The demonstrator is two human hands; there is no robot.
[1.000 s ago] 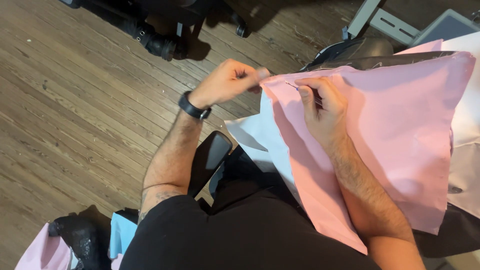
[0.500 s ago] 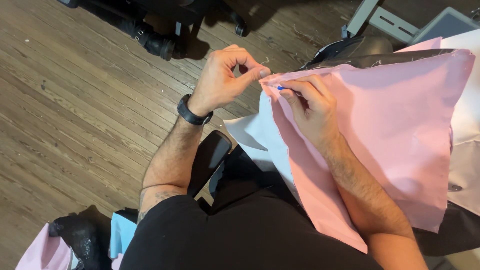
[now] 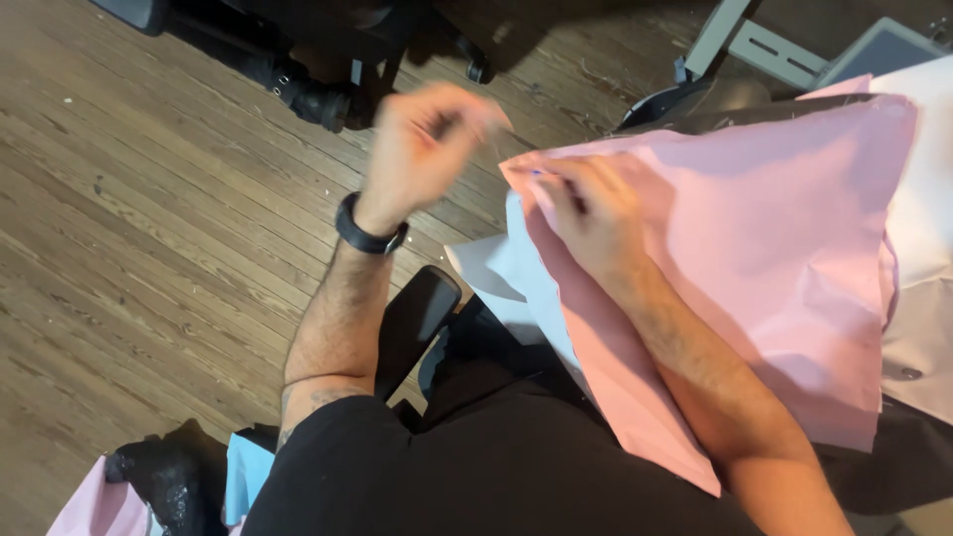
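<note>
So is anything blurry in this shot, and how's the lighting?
Head view: the left hand is smeared by motion blur, its fingers indistinct; the right hand, resting on the pink fabric, is sharp, as is the wooden floor. Light is soft and even, with deep shadow under the dark chair base at the top.

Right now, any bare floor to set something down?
Bare wooden floor left of the left hand, bordered by the chair base above. Crowded right: pink fabric under the right hand, armrest below.
</note>
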